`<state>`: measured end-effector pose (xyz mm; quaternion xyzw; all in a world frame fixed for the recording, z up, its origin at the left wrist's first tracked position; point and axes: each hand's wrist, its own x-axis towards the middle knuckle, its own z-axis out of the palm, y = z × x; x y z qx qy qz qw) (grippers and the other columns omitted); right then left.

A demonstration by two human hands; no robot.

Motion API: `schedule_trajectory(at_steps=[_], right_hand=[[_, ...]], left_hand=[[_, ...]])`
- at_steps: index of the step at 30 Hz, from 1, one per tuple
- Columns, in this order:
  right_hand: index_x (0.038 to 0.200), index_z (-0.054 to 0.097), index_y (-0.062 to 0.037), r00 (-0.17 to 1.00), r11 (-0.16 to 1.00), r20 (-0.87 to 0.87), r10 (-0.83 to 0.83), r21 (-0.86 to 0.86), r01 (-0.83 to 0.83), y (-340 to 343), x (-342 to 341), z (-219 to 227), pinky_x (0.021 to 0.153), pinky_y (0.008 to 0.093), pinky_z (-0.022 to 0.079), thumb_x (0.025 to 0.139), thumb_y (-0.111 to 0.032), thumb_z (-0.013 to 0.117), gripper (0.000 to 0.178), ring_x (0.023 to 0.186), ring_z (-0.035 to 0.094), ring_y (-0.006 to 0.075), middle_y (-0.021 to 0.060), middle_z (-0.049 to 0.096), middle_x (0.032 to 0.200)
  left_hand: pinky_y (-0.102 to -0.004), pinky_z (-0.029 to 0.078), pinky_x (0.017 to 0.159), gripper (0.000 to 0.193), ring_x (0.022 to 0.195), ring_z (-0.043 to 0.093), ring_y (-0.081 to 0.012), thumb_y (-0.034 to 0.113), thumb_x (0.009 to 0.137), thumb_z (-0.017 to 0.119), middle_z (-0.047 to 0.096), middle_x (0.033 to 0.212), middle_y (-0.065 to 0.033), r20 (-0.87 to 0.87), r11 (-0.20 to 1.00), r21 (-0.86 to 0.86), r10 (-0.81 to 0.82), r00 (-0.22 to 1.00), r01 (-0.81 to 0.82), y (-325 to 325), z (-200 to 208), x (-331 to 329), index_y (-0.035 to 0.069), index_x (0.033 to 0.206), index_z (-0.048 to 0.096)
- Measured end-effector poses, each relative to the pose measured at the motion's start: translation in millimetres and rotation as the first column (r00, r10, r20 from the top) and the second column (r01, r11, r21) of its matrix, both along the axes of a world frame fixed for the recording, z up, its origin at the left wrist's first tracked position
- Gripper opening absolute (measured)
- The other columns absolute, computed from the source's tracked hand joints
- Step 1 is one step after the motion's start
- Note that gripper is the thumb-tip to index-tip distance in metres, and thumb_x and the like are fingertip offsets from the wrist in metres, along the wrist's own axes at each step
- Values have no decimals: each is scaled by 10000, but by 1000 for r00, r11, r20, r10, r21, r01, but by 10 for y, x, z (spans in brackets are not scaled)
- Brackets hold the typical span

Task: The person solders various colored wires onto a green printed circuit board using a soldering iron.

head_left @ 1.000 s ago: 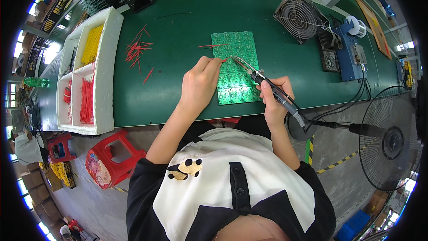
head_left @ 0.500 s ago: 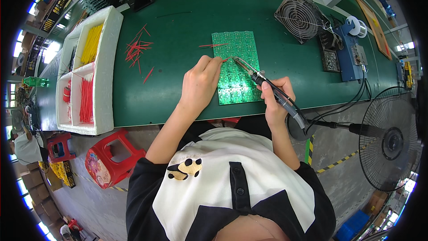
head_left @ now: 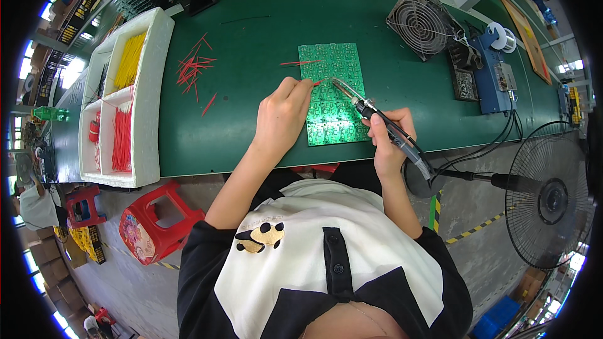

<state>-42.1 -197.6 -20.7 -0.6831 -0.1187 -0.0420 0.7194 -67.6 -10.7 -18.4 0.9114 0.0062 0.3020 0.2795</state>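
Note:
A green circuit board panel (head_left: 339, 122) lies on the green work table, its face divided into many small boards. My left hand (head_left: 284, 110) rests at the panel's left edge, fingertips pinching a short red wire (head_left: 318, 83) whose end reaches over the board. In my right hand (head_left: 391, 138) is a soldering iron (head_left: 370, 112), held like a pen, with a thin guide tube alongside it. The iron's tip is over the upper middle of the panel, just right of the wire's end; contact is too small to tell. Another red wire (head_left: 300, 63) lies across the panel's upper left edge.
Loose red wires (head_left: 195, 69) lie to the left, beside a white foam box (head_left: 151, 100) holding yellow and red wires. At the right stand a small fan (head_left: 422, 24) and a blue solder feeder (head_left: 493, 75) with a spool; cables (head_left: 496, 141) run from it to the iron.
The soldering iron's tip has shifted slightly to the right, away from the wire's end. My left hand keeps its place with the red wire.

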Motion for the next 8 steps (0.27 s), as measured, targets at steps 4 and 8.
schedule_trajectory(at_steps=[4,8], right_hand=[[805,464,-15,1000,1000,6,1,-1,-1,0,-11,1,581,221,499,841,-154,623,214,515,492,55,49,529,603],[811,467,-15,998,996,15,-63,57,62,13,-4,-16,586,221,501,841,-166,625,221,517,500,62,49,528,599]], left_hand=[[-323,457,495,87,565,574,-229,47,795,627,562,745,-71,-8,1000,13,2,1000,-2,-1,2,-3,42,881,635],[-320,460,497,86,567,578,-228,46,796,624,570,751,-73,0,1000,11,-7,1000,7,13,7,-9,42,881,635]])
